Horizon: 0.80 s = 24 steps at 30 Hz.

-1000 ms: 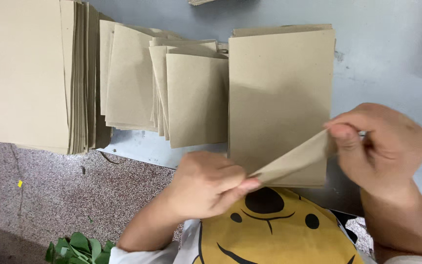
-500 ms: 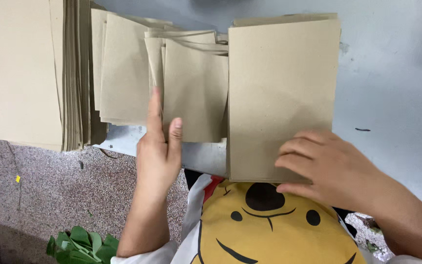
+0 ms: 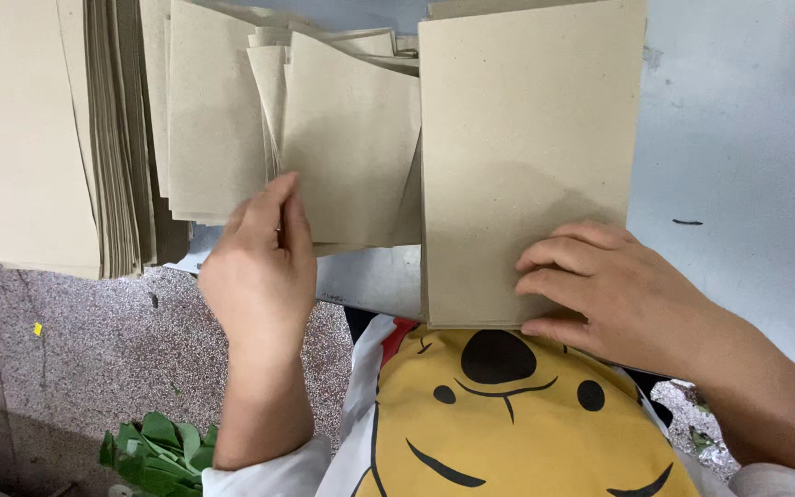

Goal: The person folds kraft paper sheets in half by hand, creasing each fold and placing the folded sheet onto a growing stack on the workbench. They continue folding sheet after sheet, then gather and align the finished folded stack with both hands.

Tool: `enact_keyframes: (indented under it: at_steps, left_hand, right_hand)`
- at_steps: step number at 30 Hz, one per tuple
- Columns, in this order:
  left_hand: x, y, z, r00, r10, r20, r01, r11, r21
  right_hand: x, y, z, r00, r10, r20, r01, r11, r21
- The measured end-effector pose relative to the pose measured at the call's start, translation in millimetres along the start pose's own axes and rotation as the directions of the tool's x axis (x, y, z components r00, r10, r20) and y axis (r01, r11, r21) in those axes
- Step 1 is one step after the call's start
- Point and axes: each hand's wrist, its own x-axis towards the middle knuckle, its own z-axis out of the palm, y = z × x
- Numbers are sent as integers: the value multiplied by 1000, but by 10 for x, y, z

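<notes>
Because it lies flat at the tabletop's [image 3: 747, 138] near edge, the brown card sheet [image 3: 526, 156] looks light, stiff and smooth, best pinched at its near edge. The right hand [image 3: 614, 290] presses flat on it, grasping nothing; the left hand [image 3: 259, 267] fingers the fanned sheets [image 3: 342, 147], its grip hidden.

A pale blue-grey counter [image 3: 747, 138] fills the right of the frame. On it lie a brown paper sheet stack [image 3: 526, 156], fanned sheets [image 3: 342, 138] centre-top, and a tall pile [image 3: 20, 129] upper left.
</notes>
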Motion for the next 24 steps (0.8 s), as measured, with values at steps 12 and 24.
enact_keyframes:
  at_steps: [12, 24]
  left_hand:
    - [-178, 348, 125, 532, 832, 157, -705, 538, -462]
    - [-299, 471, 214, 592, 798, 111, -721, 587, -369]
  right_hand:
    - [87, -69, -25, 1000, -11, 7, 12, 999, -50]
    - [78, -114, 6, 1000, -6, -12, 6, 1000, -20]
